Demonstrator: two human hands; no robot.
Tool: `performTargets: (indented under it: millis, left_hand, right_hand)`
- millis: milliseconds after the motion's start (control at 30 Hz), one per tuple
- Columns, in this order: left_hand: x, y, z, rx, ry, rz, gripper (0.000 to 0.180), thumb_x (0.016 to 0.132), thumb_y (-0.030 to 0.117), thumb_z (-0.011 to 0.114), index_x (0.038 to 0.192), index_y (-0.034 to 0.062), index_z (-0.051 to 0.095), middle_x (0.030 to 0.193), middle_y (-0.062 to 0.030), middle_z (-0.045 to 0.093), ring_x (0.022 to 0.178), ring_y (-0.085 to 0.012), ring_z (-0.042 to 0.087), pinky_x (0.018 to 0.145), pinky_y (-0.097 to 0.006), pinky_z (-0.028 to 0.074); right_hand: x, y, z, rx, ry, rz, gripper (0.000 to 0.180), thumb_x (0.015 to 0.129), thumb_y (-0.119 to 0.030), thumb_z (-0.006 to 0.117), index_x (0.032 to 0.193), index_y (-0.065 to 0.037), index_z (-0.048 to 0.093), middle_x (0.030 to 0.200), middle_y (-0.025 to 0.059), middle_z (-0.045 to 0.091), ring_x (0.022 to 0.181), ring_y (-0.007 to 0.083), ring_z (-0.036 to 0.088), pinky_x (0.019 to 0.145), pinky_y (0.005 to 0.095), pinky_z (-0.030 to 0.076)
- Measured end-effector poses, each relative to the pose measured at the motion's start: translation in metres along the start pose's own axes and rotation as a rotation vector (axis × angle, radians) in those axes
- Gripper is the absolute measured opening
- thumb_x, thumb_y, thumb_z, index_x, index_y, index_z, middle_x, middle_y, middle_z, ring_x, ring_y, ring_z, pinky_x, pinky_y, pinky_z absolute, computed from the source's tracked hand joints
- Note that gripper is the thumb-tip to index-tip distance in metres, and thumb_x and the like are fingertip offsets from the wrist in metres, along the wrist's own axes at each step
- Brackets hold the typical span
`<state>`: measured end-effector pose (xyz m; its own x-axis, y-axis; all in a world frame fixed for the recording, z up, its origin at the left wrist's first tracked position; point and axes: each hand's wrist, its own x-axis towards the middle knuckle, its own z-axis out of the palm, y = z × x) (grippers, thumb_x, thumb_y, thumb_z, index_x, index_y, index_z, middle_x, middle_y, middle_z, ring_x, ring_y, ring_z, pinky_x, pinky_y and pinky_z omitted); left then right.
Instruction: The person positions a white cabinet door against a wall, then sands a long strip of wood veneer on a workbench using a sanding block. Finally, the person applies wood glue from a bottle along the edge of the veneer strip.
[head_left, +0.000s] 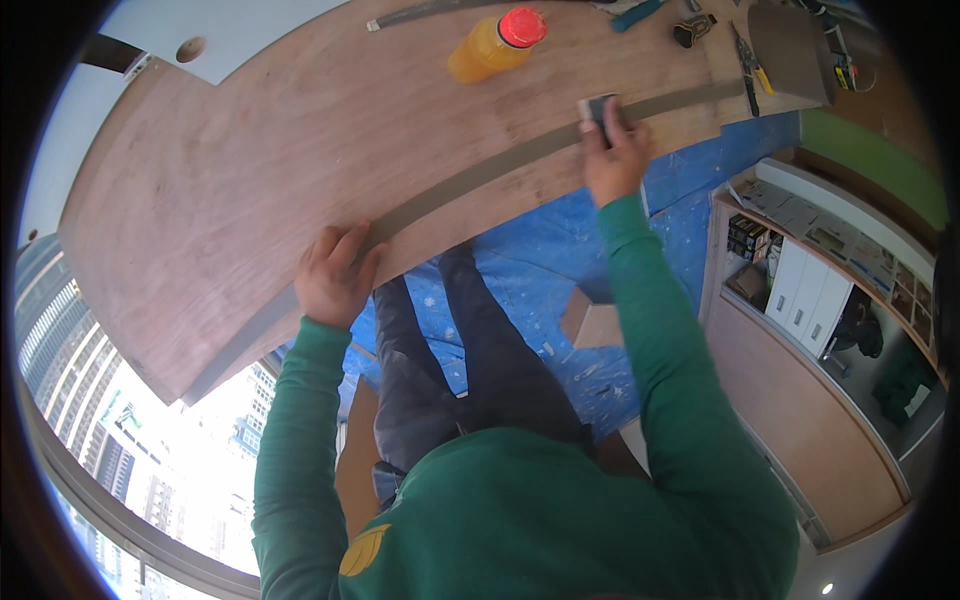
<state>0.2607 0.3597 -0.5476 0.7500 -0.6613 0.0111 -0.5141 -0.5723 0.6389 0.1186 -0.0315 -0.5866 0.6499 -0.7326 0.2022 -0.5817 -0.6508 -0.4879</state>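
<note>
A long grey-brown strip [470, 182] lies along the wooden board [270, 150], running from the lower left to the upper right. My left hand [337, 277] rests on the strip near its left part, fingers spread and pressed down flat. Farther right, my right hand [615, 160] grips a small block [597, 107], dark with a pale side, which sits on or just over the strip. Its underside is hidden. Beyond the strip stands a bottle of orange liquid [485, 55] with a red cap.
Pliers [745, 65], a yellow-handled cutter [763, 80] and a dark tool [693, 30] lie at the board's far right. Blue sheeting [530, 260] covers the floor, with a cardboard box [592, 320] on it. A shelf unit [800, 290] stands right; a window [150, 440] is left.
</note>
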Motion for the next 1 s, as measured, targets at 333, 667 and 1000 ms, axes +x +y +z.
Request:
performTargets:
  millis: [333,667,1000]
  left_hand:
    - [-0.006,-0.005,0.002,-0.015,0.007,-0.018,0.034,0.08,0.02,0.088,0.11,0.0085,0.078,0.096,-0.0076,0.071,0.084,-0.0306,0.07,0.073,-0.042,0.056]
    - [-0.003,-0.001,0.0,0.021,0.008,-0.01,0.036,0.08,0.018,0.089,0.112,0.0067,0.079,0.094,-0.009,0.07,0.079,-0.03,0.07,0.069,-0.04,0.056]
    - [-0.002,0.0,0.003,-0.006,-0.021,-0.047,0.032,0.081,0.019,0.087,0.11,0.0086,0.079,0.096,-0.0077,0.071,0.08,-0.0308,0.071,0.072,-0.043,0.056]
  right_hand:
    - [-0.031,-0.062,0.006,-0.142,-0.189,-0.203,0.057,0.095,-0.039,0.075,0.149,-0.029,0.063,0.128,0.0222,0.058,0.118,0.0419,0.052,0.106,0.0522,0.043]
    - [-0.063,-0.09,0.02,-0.116,-0.234,-0.182,0.062,0.093,-0.032,0.078,0.152,-0.027,0.06,0.131,0.0227,0.054,0.117,0.0437,0.053,0.102,0.0538,0.044]
    - [0.027,0.075,-0.031,-0.323,-0.027,0.027,0.06,0.094,-0.046,0.074,0.149,-0.025,0.064,0.132,0.0219,0.058,0.121,0.0428,0.054,0.105,0.0505,0.048]
